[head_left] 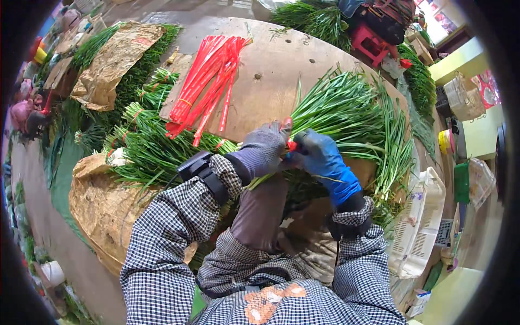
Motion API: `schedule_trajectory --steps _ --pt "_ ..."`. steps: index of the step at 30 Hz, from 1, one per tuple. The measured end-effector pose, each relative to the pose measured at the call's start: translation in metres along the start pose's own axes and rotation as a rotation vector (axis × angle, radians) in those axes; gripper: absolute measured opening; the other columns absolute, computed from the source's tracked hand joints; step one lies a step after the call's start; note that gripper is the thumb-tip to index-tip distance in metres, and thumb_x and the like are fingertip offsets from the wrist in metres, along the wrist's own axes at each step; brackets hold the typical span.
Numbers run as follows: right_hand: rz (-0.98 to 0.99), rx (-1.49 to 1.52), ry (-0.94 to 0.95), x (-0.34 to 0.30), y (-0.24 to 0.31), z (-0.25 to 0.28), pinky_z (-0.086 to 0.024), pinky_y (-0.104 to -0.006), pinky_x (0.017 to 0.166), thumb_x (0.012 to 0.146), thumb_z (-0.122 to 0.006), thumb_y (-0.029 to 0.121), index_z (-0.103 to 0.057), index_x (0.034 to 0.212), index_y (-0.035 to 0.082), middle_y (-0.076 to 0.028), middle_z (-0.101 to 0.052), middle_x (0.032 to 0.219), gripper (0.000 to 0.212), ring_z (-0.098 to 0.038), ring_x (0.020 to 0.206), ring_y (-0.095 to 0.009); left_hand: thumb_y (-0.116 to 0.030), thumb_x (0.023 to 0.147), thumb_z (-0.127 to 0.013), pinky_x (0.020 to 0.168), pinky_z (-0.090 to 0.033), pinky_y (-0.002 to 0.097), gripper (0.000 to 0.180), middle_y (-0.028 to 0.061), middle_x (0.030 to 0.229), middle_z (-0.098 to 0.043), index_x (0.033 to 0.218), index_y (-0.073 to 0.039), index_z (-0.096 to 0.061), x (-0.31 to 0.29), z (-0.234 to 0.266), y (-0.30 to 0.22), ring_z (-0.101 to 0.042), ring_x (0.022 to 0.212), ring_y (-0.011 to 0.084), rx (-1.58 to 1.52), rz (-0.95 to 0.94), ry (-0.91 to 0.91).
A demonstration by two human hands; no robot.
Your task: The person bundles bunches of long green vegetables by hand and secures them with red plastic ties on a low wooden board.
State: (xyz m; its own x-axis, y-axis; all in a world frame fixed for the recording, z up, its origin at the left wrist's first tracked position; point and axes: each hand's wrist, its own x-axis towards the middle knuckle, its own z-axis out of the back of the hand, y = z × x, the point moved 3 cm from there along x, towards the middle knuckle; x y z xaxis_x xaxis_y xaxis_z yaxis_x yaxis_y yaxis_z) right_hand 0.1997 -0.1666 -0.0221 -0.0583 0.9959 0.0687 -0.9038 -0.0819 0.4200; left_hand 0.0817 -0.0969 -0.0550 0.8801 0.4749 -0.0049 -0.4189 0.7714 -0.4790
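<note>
Greens [338, 111] mid-frame, left grip [264, 145] clasped round stems [258, 182], right grip [320, 157] pinching red tie [292, 145]; slack winding could let outer stems slip free.

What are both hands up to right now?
Left hand: closed around the bunch of greens.
Right hand: closed at the red tape; its exact grip is partly hidden.

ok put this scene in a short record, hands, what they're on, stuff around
left hand: grey glove, closed on leafy green bunch
right hand: blue glove, fingers at red tie on that bunch
surface: wooden board, rounded edge
spare ties: red strips on the board
left side: more green bundles
right side: white basket
</note>
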Motion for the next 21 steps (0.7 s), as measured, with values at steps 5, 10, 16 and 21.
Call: schedule_trajectory --steps 5,10,16,21 --pt "-0.012 0.041 0.038 0.006 0.011 0.01 -0.046 -0.0414 0.063 0.065 -0.068 0.019 -0.061 0.079 0.007 -0.014 -0.057 0.074 0.019 -0.058 0.071 -0.034 -0.045 0.07 -0.067 0.091 -0.04 0.0402 0.09 0.0273 0.116 -0.045 0.131 0.007 -0.025 -0.002 0.003 -0.001 -0.047 0.106 0.0397 -0.046 0.001 -0.028" --pt "0.047 -0.073 0.025 0.007 0.007 -0.001 -0.046 -0.0421 0.06 0.069 -0.064 0.018 -0.06 0.075 0.007 -0.014 -0.057 0.072 0.013 -0.058 0.068 -0.034 -0.039 0.063 -0.071 0.092 -0.04 0.0403 0.094 0.0273 0.118 -0.044 0.131 0.007 -0.025 -0.001 0.002 -0.001 -0.046 0.108 0.0387 -0.068 0.009 -0.029" --pt "0.094 -0.195 -0.076 -0.002 0.018 -0.002 -0.045 -0.0425 0.053 0.075 -0.058 0.022 -0.058 0.07 0.006 -0.016 -0.056 0.071 0.017 -0.057 0.06 -0.034 -0.043 0.065 -0.069 0.094 -0.038 0.041 0.096 0.0297 0.126 -0.038 0.133 0.007 -0.022 -0.005 -0.004 0.008 -0.042 0.115 0.038 -0.065 -0.017 -0.154" --pt "0.052 -0.031 -0.164 -0.01 0.015 -0.005 -0.045 -0.0425 0.054 0.077 -0.058 0.026 -0.059 0.072 0.006 -0.015 -0.056 0.071 0.02 -0.057 0.06 -0.034 -0.032 0.062 -0.073 0.087 -0.041 0.0415 0.101 0.0252 0.117 -0.045 0.135 0.007 -0.015 -0.007 0.001 0.0 -0.047 0.106 0.0381 -0.028 0.05 -0.041"
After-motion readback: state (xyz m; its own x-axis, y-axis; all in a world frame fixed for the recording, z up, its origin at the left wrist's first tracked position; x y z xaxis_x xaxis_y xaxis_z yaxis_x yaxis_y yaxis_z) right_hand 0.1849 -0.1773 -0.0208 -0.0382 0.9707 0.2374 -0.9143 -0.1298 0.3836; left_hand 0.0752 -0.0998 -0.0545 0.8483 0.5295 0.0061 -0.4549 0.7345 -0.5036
